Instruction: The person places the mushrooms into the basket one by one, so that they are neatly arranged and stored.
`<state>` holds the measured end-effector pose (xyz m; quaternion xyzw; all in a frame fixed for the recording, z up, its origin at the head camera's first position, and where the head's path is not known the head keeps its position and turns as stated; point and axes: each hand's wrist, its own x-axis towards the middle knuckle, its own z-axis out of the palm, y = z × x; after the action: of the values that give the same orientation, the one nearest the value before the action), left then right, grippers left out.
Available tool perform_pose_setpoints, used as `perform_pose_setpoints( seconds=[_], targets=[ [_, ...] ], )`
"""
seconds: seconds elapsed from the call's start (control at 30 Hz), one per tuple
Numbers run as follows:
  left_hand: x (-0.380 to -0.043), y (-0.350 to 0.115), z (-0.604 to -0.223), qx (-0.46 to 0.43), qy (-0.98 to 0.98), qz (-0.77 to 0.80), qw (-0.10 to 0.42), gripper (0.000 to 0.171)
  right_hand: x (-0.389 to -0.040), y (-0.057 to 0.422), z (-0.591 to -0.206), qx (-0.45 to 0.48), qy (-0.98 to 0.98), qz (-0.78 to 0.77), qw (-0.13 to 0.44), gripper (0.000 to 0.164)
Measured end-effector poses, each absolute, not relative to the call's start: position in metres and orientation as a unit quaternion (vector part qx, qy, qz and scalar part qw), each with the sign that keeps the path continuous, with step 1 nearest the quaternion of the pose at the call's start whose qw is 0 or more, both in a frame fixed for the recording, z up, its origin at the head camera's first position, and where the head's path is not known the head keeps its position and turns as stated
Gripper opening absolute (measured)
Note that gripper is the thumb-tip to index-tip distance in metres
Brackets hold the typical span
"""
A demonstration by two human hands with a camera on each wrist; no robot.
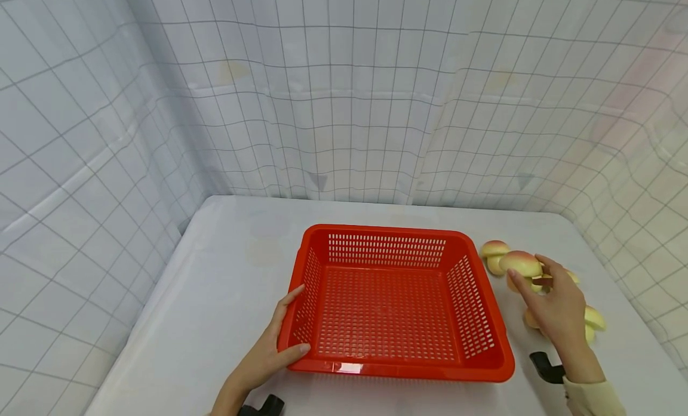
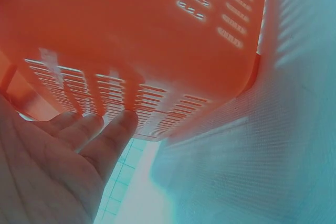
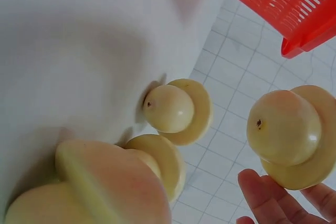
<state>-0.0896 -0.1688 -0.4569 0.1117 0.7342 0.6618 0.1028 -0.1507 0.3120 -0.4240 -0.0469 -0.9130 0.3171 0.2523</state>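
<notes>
A red perforated plastic basket [image 1: 387, 373] stands at the middle of the table. My left hand [image 1: 264, 351] rests on its near left corner, thumb over the rim, and in the left wrist view straight fingers [image 2: 113, 140] touch the outer wall. To the right of the basket, my right hand [image 1: 561, 308] pinches a toy mushroom [image 1: 520, 262], yellowish with a reddish cap, between thumb and fingers. In the right wrist view this mushroom [image 3: 286, 129] is held off the table. More such mushrooms [image 1: 494, 249] lie beside and under that hand, some partly hidden.
The white-covered table [image 1: 226, 284] carries the basket and the mushrooms. White grid-patterned curtains [image 1: 376, 105] stand behind it and along both sides. Black curved pieces [image 1: 547, 368] sit at both wrists. The basket floor [image 1: 381, 314] shows bare.
</notes>
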Motion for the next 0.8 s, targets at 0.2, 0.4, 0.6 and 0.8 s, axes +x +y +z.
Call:
perform_pose_setpoints(
  seconds=[0.2, 0.4, 0.6, 0.8],
  targets=[
    [-0.090, -0.169, -0.457, 0.113, 0.739, 0.657, 0.099, 0.086, -0.151, 0.307, -0.421, -0.039, -0.899, 0.323, 0.293, 0.062],
    [-0.090, -0.168, -0.457, 0.114, 0.738, 0.657, 0.098, 0.086, -0.153, 0.303, -0.414, -0.012, -0.884, 0.336, 0.324, 0.064],
    [-0.090, -0.168, -0.456, 0.115, 0.738, 0.658, 0.096, 0.086, -0.157, 0.298, -0.404, 0.014, -0.870, 0.360, 0.336, 0.064],
    [-0.089, -0.168, -0.456, 0.117, 0.734, 0.662, 0.096, 0.085, -0.162, 0.292, -0.387, 0.025, -0.874, 0.377, 0.305, 0.063]
  ],
)
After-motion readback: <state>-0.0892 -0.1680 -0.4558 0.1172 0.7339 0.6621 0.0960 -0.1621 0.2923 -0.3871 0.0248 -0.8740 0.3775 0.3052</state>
